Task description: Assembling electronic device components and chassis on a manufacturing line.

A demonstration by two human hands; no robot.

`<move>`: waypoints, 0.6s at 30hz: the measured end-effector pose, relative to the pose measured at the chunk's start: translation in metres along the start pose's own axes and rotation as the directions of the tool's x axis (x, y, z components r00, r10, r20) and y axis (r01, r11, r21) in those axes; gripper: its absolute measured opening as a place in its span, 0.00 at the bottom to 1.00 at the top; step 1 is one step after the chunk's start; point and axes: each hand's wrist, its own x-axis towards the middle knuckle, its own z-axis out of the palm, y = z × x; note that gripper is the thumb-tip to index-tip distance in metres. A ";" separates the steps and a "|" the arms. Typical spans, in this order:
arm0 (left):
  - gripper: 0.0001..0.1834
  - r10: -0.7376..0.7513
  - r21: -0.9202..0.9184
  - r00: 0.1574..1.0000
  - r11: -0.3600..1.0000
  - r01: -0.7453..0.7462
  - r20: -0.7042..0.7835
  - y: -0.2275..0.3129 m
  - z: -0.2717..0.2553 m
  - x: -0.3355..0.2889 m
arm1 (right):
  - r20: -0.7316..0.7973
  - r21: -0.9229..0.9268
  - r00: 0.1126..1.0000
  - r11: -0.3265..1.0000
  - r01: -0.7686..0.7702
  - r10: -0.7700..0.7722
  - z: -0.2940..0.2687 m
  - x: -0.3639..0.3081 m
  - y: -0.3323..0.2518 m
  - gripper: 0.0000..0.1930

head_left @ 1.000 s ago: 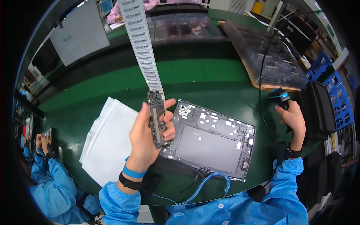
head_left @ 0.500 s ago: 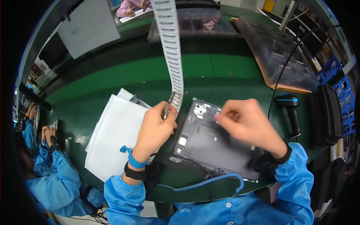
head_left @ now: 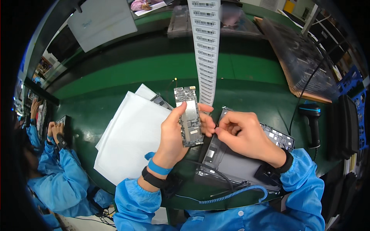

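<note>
Bright blue smock (head_left: 217, 222), there's a white button (head_left: 241, 213), blue band (head_left: 158, 168) and black wrist strap (head_left: 153, 179) at left, black wristband (head_left: 286, 159) at right

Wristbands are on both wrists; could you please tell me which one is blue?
The band nearest the left hand; the strap behind it and the right wrist's strap are black.

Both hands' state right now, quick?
Left hand: closed, holding the circuit board.
Right hand: closed in a pinch; can't tell whether anything small is in it.
</note>
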 end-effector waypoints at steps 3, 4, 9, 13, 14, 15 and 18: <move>0.31 0.002 -0.045 0.997 0.999 -0.005 -0.072 -0.004 0.004 0.001 | -0.054 0.086 0.981 0.978 0.189 -0.185 0.002 -0.005 0.005 0.06; 0.31 0.014 -0.096 0.999 0.995 -0.019 -0.045 -0.004 0.004 0.002 | -0.075 0.126 0.965 0.958 0.259 -0.251 0.003 -0.006 0.007 0.06; 0.41 -0.201 0.057 0.980 0.978 0.201 -0.001 0.008 0.004 -0.008 | -0.073 0.563 0.996 0.822 0.085 -0.053 0.009 -0.008 0.001 0.07; 0.30 -0.179 0.131 0.982 0.977 0.170 0.061 0.010 0.011 -0.009 | 0.007 0.648 1.000 0.762 0.018 -0.029 0.003 -0.009 -0.002 0.04; 0.30 -0.179 0.131 0.982 0.977 0.170 0.058 0.011 0.013 -0.010 | 0.035 0.667 0.999 0.745 -0.002 -0.028 0.002 -0.009 -0.002 0.04; 0.28 -0.128 0.085 0.991 0.989 0.124 0.035 0.010 0.015 -0.010 | 0.033 0.668 0.999 0.745 -0.003 -0.025 0.002 -0.009 -0.003 0.04; 0.29 0.003 -0.004 0.997 1.000 -0.002 0.081 0.005 0.015 -0.008 | 0.014 0.697 1.000 0.717 -0.016 0.009 0.003 -0.010 -0.006 0.02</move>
